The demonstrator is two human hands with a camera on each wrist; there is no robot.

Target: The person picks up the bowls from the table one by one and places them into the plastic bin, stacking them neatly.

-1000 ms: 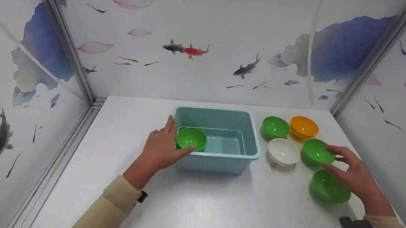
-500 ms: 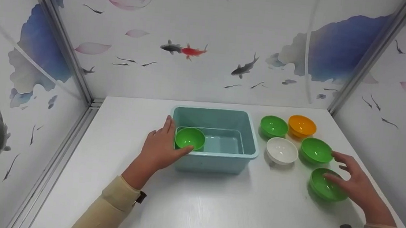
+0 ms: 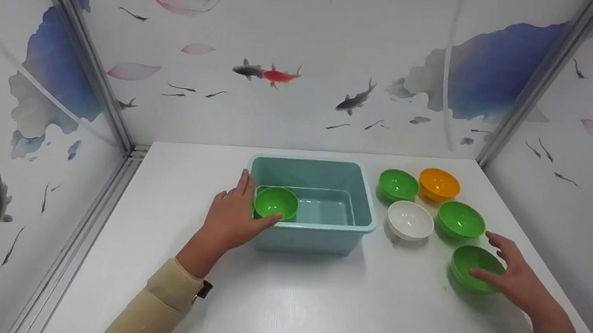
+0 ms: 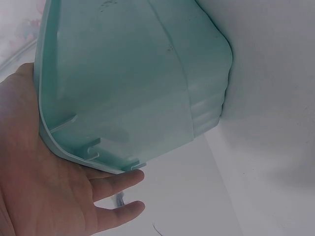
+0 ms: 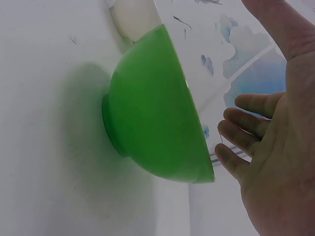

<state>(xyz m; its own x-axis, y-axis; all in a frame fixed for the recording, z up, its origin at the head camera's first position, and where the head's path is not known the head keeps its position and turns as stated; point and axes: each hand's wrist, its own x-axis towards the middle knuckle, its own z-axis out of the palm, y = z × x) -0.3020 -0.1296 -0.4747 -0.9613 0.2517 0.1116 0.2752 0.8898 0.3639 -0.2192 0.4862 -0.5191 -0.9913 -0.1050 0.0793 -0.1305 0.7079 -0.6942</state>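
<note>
My left hand (image 3: 236, 215) rests on the near left corner of a light blue-green plastic basin (image 3: 317, 241). Its thumb lies across the front rim, and its straight fingers run along the left side. In the left wrist view two fingers (image 4: 118, 184) stick out past the corner of the basin. Inside the basin sits a green bowl (image 3: 276, 202), at the left end. My right hand (image 3: 525, 283) hovers with parted fingers over the right side of the nearest green bowl (image 3: 465, 264). The right wrist view shows a gap between that bowl's rim and the fingers (image 5: 241, 123).
Behind the nearest bowl stands another green bowl (image 3: 461, 219), with a white bowl (image 3: 410, 219) to its left. Farther back are a green bowl (image 3: 398, 185) and an orange bowl (image 3: 439, 184). Patterned panels (image 3: 300, 118) enclose the white table (image 3: 316, 308).
My right hand has moved down and toward me, from the middle green bowl to the nearest one. My left hand has stayed on the basin. The view has shifted slightly.
</note>
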